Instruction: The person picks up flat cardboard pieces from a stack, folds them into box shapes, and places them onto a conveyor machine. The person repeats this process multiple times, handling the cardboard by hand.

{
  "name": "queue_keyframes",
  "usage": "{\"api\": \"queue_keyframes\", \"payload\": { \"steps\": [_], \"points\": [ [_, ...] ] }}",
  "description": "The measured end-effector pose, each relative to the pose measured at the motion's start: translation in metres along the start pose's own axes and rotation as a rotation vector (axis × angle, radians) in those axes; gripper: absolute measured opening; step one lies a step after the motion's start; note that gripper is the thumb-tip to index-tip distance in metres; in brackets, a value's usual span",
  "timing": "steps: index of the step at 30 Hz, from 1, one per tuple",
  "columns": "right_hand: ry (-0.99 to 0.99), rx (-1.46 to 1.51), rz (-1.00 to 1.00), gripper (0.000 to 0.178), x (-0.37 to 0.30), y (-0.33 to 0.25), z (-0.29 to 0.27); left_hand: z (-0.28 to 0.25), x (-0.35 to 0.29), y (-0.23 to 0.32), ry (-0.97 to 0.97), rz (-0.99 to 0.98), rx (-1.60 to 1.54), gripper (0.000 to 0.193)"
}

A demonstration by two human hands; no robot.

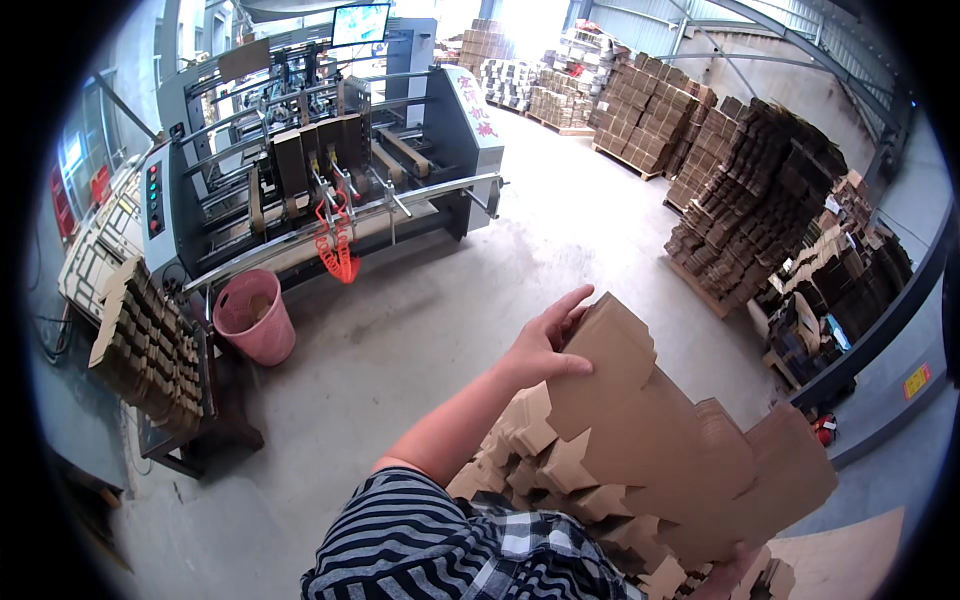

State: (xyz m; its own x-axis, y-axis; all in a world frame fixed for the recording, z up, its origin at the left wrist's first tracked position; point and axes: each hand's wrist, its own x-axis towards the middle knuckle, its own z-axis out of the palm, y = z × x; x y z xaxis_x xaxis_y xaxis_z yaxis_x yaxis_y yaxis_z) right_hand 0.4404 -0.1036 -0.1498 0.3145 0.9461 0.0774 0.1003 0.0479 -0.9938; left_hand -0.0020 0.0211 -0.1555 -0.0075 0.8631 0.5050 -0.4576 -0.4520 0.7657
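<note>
Foremost, flat brown cardboard blanks (680, 450), notched, matte, layered; left hand (548, 345) gripping upper edge; right hand (728, 575) at lower edge, partly hidden, grip unclear.

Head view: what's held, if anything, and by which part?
Brown cardboard: the left hand holds its upper end; the right hand is at its lower edge, grip mostly hidden.

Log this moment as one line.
left hand: gripping cardboard blanks, upper end | right hand: at their lower edge, mostly hidden | cardboard pile: partly hidden behind them | ahead-left: pink bin
</note>
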Motion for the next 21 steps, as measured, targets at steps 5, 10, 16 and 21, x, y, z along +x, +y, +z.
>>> {"api": "queue_keyframes", "payload": {
  "steps": [5, 10, 16, 21],
  "points": [
    [-0.050, -0.102, -0.005, 0.060, 0.017, 0.044, -0.024, -0.021, -0.018, -0.027, -0.108, 0.081, 0.192, 0.113],
    [-0.090, -0.136, 0.004, 0.059, 0.020, 0.064, -0.031, -0.031, -0.040, -0.037, -0.113, 0.094, 0.209, 0.115],
    [-0.111, -0.162, 0.006, 0.059, 0.018, 0.073, -0.037, -0.026, -0.046, -0.029, -0.082, 0.002, 0.275, 0.122],
    [-0.120, -0.178, 0.010, 0.058, 0.015, 0.081, -0.045, -0.024, -0.041, -0.028, -0.102, -0.047, 0.541, 0.126]
  ]
}}
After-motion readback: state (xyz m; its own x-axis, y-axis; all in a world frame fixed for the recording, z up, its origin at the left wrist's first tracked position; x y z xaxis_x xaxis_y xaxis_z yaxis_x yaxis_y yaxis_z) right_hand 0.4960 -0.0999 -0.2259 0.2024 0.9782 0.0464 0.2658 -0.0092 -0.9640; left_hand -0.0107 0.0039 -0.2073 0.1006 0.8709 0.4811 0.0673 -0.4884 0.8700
